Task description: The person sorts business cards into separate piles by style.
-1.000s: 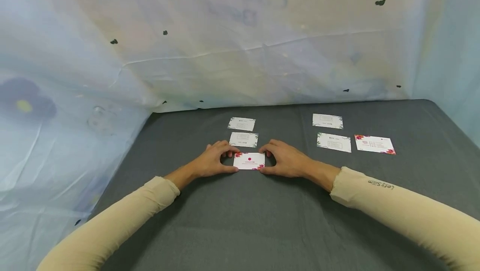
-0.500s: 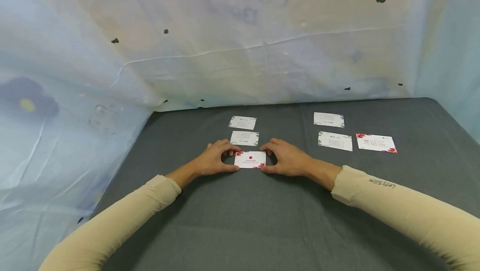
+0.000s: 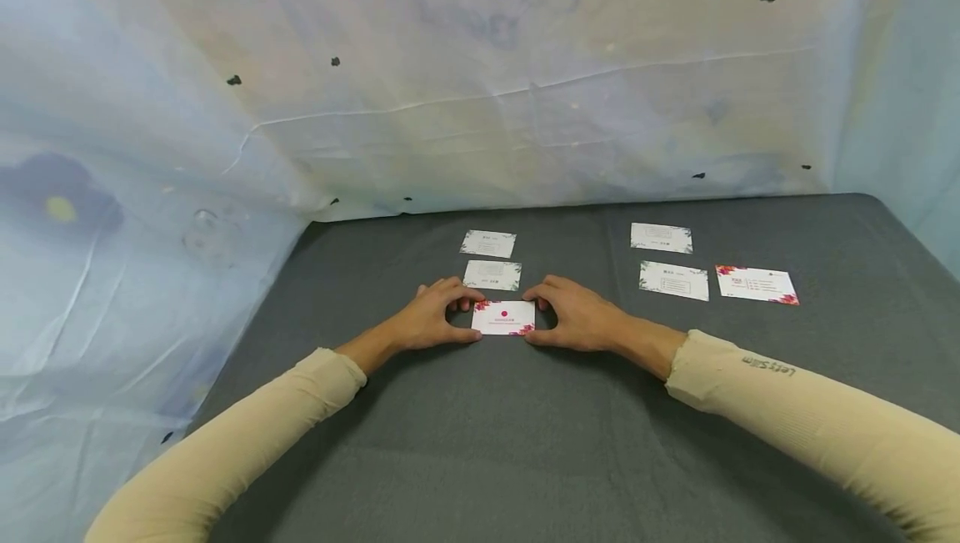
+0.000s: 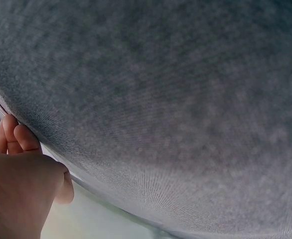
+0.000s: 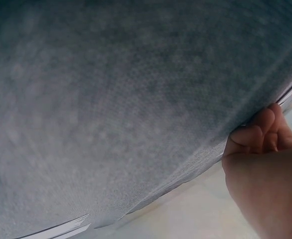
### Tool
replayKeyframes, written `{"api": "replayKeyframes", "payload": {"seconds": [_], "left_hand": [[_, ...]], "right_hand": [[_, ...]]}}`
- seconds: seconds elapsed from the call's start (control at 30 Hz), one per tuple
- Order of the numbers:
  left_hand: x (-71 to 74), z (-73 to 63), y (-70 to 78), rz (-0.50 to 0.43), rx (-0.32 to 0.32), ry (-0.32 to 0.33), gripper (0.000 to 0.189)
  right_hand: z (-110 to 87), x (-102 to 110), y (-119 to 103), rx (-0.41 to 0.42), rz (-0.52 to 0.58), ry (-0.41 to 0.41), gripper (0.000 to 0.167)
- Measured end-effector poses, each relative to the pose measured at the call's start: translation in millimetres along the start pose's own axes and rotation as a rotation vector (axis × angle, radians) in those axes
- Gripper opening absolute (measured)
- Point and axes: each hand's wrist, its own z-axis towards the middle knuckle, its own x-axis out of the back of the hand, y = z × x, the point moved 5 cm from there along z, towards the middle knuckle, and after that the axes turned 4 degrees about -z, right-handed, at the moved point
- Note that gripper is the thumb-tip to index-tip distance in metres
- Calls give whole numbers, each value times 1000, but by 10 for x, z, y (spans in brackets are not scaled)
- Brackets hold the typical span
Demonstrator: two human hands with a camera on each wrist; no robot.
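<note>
A white business card [image 3: 504, 319] with pink floral corners and a red dot lies on the grey cloth in the head view. My left hand [image 3: 429, 316] holds its left end, thumb at the near corner and index finger at the far corner. Its right end is held the same way by my right hand [image 3: 577, 315]. Just beyond it lies a white card with grey leaf corners [image 3: 492, 275], and behind that a second leaf-cornered card [image 3: 488, 243]. In the wrist views, the left hand [image 4: 24, 179] and right hand [image 5: 265, 164] have their fingertips down at the cloth; the held card is mostly hidden there.
To the right lie two more leaf-cornered cards, one far [image 3: 662, 238] and one nearer [image 3: 673, 281]. Beside the nearer one is a pink floral card [image 3: 757, 284]. The grey tablecloth [image 3: 480, 443] meets a pale patterned curtain [image 3: 465, 126] at the back.
Both hands stay at the ends of the floral card, which keeps its place among the others. The whole view has shifted slightly.
</note>
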Motion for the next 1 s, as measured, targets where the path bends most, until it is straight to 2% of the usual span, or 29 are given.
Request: {"api": "replayKeyframes", "payload": {"seconds": [0.4,0.7,0.9,1.0], "left_hand": [[25,8,33,-7,-7,-6,51],[59,4,48,5,26,10,56],[11,-7,48,10,35,-18,63],[41,16,57,-3,39,-14,67]], "right_hand": [[-12,10,4,1,7,6,55],[7,36,-15,0,4,16,55],[-28,-26,8,-6,-5,5,58],[-12,-11,19,-6,-20,13,60]]}}
